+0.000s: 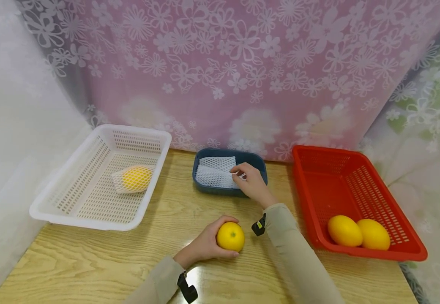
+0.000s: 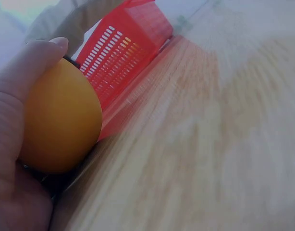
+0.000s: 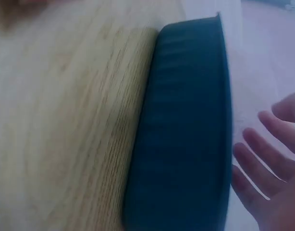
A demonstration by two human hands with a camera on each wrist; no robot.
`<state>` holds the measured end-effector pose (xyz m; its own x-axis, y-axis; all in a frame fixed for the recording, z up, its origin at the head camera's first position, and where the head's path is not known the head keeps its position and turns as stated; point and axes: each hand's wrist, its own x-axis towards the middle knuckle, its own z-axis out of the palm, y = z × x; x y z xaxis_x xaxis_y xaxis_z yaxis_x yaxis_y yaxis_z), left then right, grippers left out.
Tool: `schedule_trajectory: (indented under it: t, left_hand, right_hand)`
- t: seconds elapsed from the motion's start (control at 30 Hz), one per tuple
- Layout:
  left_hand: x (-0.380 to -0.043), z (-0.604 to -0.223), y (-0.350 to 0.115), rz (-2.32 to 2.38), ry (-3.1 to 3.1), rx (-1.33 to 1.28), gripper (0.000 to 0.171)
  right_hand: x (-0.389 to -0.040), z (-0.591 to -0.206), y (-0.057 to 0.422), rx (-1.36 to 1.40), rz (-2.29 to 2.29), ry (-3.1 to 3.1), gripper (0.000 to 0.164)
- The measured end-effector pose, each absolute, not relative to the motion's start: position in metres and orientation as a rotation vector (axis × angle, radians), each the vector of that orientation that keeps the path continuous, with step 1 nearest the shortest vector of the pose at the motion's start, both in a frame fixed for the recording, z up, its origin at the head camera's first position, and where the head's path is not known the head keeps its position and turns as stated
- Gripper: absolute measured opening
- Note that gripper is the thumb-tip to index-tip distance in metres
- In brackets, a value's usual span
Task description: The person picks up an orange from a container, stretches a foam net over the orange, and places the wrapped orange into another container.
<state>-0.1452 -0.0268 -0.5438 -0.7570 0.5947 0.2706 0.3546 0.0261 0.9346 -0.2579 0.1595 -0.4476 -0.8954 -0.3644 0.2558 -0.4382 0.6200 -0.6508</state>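
My left hand (image 1: 210,240) grips an orange (image 1: 230,237) from its left side, low over the wooden table. In the left wrist view the thumb lies over the top of the orange (image 2: 63,118). My right hand (image 1: 251,182) is over the dark blue basket (image 1: 220,191), at the right end of the white foam net sleeves (image 1: 216,172) in it. Seen from the right wrist, the fingers of the right hand (image 3: 275,168) are spread and loosely bent beyond the blue basket's rim (image 3: 224,96); nothing shows between them. Whether the fingertips touch a sleeve cannot be made out.
A white basket (image 1: 138,217) on the left holds one orange in a foam net (image 1: 137,178). On the right, a red basket (image 1: 305,202) holds two bare oranges (image 1: 344,231) near its front. A pink flowered curtain (image 1: 220,76) hangs behind the table (image 1: 90,261).
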Motion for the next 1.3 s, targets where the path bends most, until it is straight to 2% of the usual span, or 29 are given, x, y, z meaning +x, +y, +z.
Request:
schedule_trajectory:
  t: [0.37, 0.6, 0.93, 1.3]
  left_hand:
    - [-0.146, -0.546, -0.027, 1.813, 2.085, 1.076, 0.078]
    - [-0.145, -0.546, -0.027, 1.815, 2.067, 1.079, 0.077]
    - [-0.145, -0.544, -0.027, 1.814, 2.058, 1.056, 0.077]
    - [-0.144, -0.542, -0.028, 1.804, 2.055, 1.034, 0.079]
  right_hand:
    - [-0.285, -0.454, 0.142, 0.678, 1.084, -3.082, 0.042]
    - [-0.291, -0.459, 0.133, 0.689, 0.955, -3.159, 0.046]
    - [-0.294, -0.464, 0.132, 0.632, 0.956, -3.089, 0.025]
    - [-0.287, -0.444, 0.146, 0.493, 1.115, -2.973, 0.017]
